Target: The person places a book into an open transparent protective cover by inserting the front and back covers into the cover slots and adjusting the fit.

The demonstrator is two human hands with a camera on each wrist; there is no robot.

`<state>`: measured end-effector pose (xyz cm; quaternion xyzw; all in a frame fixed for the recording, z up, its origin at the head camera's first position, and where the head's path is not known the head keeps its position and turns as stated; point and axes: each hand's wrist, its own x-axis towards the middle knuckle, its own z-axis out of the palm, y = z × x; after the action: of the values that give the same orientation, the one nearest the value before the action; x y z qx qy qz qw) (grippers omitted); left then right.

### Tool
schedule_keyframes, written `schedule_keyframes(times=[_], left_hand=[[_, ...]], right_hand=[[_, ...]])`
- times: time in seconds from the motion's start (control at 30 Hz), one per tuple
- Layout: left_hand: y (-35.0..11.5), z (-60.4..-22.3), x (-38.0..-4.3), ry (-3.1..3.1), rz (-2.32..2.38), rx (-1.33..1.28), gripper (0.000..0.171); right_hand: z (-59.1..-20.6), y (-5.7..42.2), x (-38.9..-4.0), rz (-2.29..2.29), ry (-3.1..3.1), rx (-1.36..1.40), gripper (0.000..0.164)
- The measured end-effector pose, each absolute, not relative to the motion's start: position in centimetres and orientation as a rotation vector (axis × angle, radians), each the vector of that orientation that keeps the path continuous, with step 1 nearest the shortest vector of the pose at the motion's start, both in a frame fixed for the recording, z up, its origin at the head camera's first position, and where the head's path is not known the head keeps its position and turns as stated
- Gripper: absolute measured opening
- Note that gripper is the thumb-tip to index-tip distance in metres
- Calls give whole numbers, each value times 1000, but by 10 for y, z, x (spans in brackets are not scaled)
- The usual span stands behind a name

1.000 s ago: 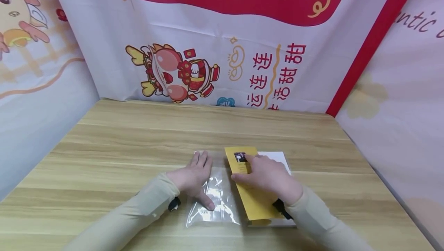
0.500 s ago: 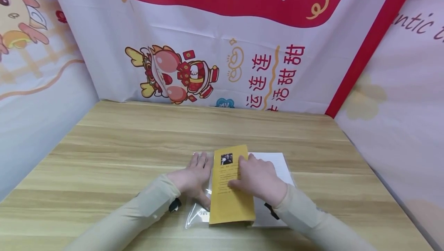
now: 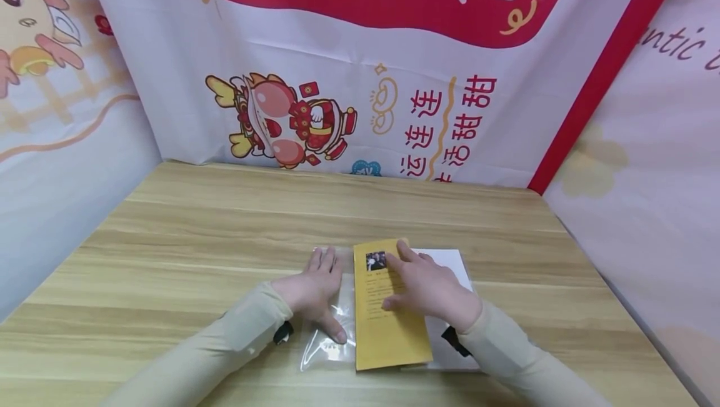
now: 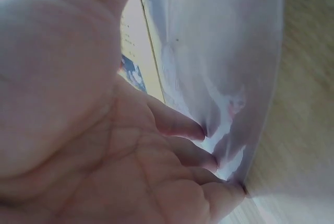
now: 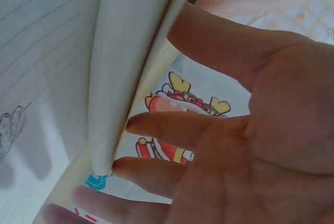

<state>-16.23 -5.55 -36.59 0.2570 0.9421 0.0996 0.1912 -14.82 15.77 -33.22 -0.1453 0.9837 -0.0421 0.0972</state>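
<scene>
My left hand [image 3: 312, 288] lies with its fingers straight on a clear plastic sheet [image 3: 326, 357], pressing it to the table. In the left wrist view the fingertips touch the same plastic sheet [image 4: 224, 36]. To its right, a yellow printed flap [image 3: 388, 344] with a small dark photo leans over part of the plastic. My right hand [image 3: 433, 285] rests on the flap with its fingers spread and fairly straight. Under and right of the flap lies a notebook [image 3: 450, 262]. Its lined page [image 5: 42, 41] shows in the right wrist view, with a sketch near the left edge.
The wooden table [image 3: 225, 226] extends around the notebook on all sides. Behind it hangs a white and red printed cloth [image 3: 337, 38] with a cartoon dragon. Further printed cloths [image 3: 635, 207] hang at both sides.
My right hand swung the yellow flap left over the plastic, then it came part way back right. The fingers of that hand have spread. My left hand has stayed in place.
</scene>
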Motion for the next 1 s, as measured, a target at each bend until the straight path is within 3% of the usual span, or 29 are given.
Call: schedule_keyframes(times=[1.0], left_hand=[[-60, -366, -167, 2636, 287, 766, 138]], right_hand=[[-334, 162, -160, -324, 2780, -381, 78]])
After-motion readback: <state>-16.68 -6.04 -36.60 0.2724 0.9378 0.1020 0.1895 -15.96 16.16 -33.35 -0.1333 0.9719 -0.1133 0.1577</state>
